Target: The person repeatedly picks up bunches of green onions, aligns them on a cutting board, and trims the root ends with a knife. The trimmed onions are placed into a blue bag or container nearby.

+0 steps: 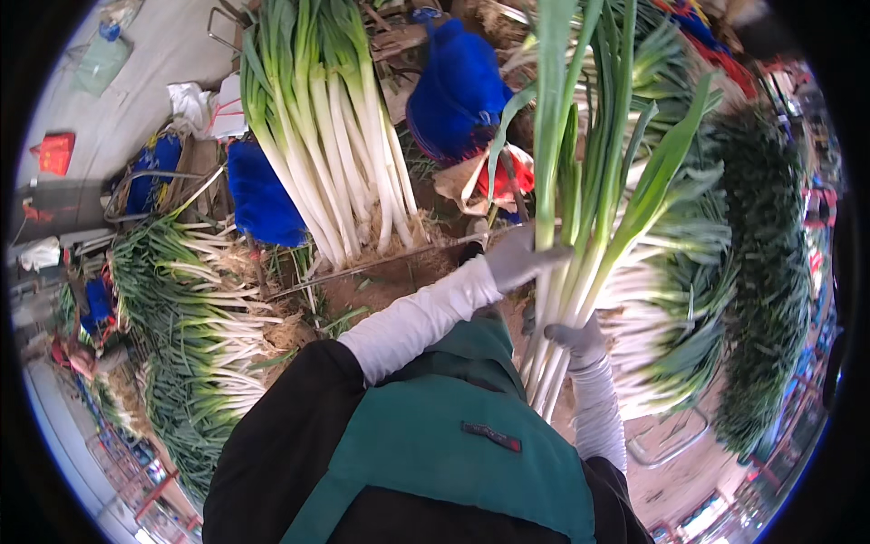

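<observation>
A loose bunch of long green onions stands upright before me, its leaves fanning up and its white shanks pointing down toward my apron. My left hand, in a grey glove, reaches across from the left and closes on the stalks at the upper shanks. Lower down, my gloved right hand wraps the same bunch from the right. The stalks hide some of its fingers. The root ends lie low, beside my green apron. Ahead on the left, a bigger sheaf of green onions rests with its roots on a thin-edged board.
Heaped green onions lie close on my right, a dark green leafy stack beyond them. Another heap lies left. Blue cloth-covered seats stand ahead. A bent metal frame sits on the floor at lower right.
</observation>
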A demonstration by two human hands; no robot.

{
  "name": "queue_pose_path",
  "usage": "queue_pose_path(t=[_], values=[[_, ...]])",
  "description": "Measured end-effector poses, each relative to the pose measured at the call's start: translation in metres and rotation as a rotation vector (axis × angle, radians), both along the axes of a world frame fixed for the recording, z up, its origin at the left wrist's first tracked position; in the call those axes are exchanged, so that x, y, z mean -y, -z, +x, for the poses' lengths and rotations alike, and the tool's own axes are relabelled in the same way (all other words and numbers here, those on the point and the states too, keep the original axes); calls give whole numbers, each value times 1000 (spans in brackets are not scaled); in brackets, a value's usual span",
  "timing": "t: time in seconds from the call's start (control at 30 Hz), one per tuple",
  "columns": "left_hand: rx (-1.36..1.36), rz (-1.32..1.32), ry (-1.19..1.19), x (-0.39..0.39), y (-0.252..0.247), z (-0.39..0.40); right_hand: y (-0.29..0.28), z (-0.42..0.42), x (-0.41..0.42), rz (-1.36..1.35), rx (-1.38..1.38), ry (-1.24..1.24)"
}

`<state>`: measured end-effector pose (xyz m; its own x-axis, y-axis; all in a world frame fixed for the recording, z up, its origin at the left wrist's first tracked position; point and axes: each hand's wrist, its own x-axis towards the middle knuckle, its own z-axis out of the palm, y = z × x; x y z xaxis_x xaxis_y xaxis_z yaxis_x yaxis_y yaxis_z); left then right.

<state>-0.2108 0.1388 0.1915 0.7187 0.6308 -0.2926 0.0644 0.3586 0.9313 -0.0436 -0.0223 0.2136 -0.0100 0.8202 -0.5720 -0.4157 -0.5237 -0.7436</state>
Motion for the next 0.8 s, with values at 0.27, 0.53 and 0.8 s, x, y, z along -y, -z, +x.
queue_pose_path(t=[0.27, 0.53, 0.8], values=[[389, 94, -1137, -134, 217, -160, 22, 63, -218, 112, 123, -211], [-536, 242, -1057, -233, 188, -128, -12, 17, -374, 110, -132, -150], [-331, 89, -1037, -321, 176, -127, 1, -45, -501, 254, -46, -153]])
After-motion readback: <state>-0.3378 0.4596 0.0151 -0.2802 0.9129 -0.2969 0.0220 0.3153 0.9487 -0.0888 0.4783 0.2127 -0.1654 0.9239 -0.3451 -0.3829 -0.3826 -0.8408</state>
